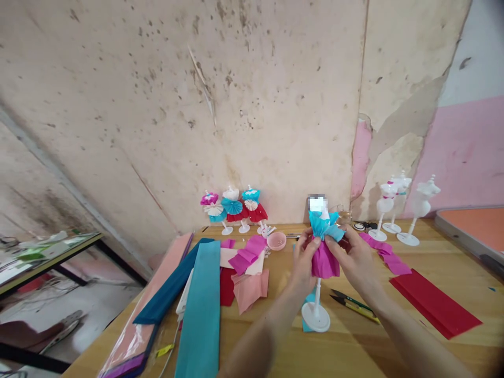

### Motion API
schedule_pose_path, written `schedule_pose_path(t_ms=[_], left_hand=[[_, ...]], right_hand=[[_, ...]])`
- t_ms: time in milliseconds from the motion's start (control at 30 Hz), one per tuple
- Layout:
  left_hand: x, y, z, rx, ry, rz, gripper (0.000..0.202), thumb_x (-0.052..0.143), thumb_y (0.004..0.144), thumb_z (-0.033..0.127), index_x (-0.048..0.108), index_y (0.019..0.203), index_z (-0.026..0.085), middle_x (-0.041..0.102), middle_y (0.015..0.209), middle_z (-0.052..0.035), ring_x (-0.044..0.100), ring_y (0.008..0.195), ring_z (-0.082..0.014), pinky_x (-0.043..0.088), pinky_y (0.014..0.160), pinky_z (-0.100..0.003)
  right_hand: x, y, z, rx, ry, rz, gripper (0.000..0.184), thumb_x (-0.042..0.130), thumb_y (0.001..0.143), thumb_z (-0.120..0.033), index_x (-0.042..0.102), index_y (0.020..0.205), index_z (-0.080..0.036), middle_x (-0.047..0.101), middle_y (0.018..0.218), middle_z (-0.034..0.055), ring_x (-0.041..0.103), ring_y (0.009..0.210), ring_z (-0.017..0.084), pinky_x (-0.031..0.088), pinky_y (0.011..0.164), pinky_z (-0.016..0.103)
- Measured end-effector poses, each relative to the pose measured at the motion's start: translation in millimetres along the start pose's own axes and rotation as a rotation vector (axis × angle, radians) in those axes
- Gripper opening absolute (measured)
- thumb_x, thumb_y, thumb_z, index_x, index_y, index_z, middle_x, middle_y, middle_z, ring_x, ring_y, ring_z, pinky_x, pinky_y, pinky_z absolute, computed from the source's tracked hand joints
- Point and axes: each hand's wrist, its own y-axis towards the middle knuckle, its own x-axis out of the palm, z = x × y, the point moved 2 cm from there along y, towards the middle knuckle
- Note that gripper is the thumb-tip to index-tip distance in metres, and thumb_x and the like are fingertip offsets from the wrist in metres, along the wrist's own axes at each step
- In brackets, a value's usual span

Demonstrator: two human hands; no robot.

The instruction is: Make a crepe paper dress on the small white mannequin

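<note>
A small white dress form (316, 318) stands upright on its round base, dressed in crumpled crepe paper. The paper dress has a blue top (320, 226) and a magenta skirt (326, 261). My left hand (304, 260) pinches the waist from the left, thumb in front. From the right, my right hand (357, 257) has its thumb pressed on the blue paper at the waist; its other fingers are partly hidden behind. Yellow-handled snips (356, 306) lie beside the stand, under my right forearm. A blue paper piece (308, 323) is partly beneath the base.
Several dressed mini forms (235, 207) stand by the wall, near a pink bowl (276, 241). Bare white forms (419, 210) are at the right. Teal paper (200, 310), pink scraps (252, 289) and red paper (435, 303) lie on the wooden table (342, 352).
</note>
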Motion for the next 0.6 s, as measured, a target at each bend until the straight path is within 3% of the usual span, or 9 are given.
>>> schedule_pose_path(t_ms=[333,600], left_hand=[[0.0,0.0,-1.0,-0.011,-0.007,-0.005,0.033,0.076,0.074,0.032,0.064,0.104,0.024,0.069,0.105,0.0001,0.065,0.098,-0.016,0.049,0.091,-0.029],[-0.3,0.8,-1.6,0.024,0.108,-0.106,0.028,0.069,0.082,0.037,0.063,0.107,0.026,0.069,0.107,-0.0002,0.064,0.103,-0.0177,0.049,0.096,-0.031]], right_hand=[[1.8,0.8,7.4,0.018,-0.019,-0.002,0.02,0.06,0.088,-0.043,0.058,0.089,-0.023,0.062,0.084,0.0027,0.057,0.075,0.019,0.045,0.065,0.03],[1.4,3.3,8.4,0.026,-0.104,0.009,0.024,0.059,0.088,-0.046,0.056,0.087,-0.022,0.063,0.084,0.0029,0.056,0.071,0.018,0.044,0.064,0.031]])
